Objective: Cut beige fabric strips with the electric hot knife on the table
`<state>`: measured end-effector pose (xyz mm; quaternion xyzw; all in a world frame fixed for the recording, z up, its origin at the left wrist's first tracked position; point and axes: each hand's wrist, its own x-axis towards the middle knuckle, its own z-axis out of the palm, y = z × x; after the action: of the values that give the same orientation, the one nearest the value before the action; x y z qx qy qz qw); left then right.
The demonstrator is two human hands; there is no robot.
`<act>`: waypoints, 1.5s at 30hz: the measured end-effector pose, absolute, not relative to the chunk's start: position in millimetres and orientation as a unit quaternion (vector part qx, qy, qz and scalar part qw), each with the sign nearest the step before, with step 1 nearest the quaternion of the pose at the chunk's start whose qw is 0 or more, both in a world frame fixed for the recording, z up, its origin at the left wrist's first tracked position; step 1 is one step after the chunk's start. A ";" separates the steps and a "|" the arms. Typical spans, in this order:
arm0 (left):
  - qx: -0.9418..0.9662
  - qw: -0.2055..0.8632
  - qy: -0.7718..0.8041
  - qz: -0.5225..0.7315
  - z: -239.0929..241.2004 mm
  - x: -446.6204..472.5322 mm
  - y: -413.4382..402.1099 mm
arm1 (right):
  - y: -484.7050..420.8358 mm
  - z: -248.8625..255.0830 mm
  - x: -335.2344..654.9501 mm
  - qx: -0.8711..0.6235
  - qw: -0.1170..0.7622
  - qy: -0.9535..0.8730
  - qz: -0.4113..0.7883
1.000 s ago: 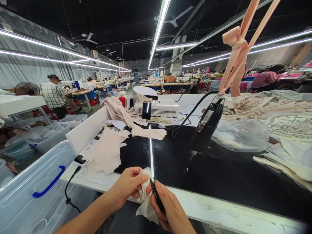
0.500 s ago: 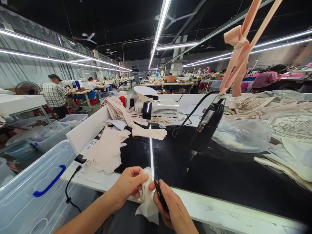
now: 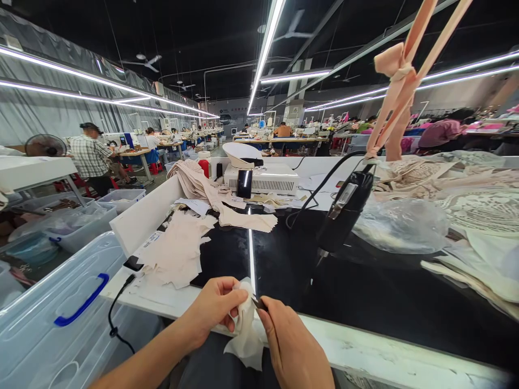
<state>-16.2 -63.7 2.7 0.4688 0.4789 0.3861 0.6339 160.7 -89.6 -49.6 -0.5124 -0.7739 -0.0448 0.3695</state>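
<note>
My left hand (image 3: 214,309) pinches a small piece of cream fabric (image 3: 246,335) at the table's near edge. My right hand (image 3: 290,348) is closed around small black snips (image 3: 258,302), whose tip touches the top of the fabric. The snips are mostly hidden by my fingers. Both hands meet just in front of the black glossy tabletop (image 3: 365,292).
A black corded tool (image 3: 344,210) hangs from pink straps (image 3: 399,81) above the table. Cut cream pieces (image 3: 178,251) lie at left, lace and a plastic bag (image 3: 401,224) at right. A white machine (image 3: 261,175) stands behind. Clear bins (image 3: 52,319) sit at left; other people work at distant tables.
My right hand has turned over so its back faces up, hiding most of the snips; their tip now sits at the fabric's top edge. The left hand has hardly moved.
</note>
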 end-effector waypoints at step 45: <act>0.490 0.639 0.453 0.383 0.0 -14.1 -69.4 | -91.0 -30.2 152.4 -0.540 0.452 -0.557 0.440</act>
<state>-14.1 -69.4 0.0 0.4899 0.4527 0.3828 0.6392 152.4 -91.0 -30.2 -0.5397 -0.5573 0.4401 0.4521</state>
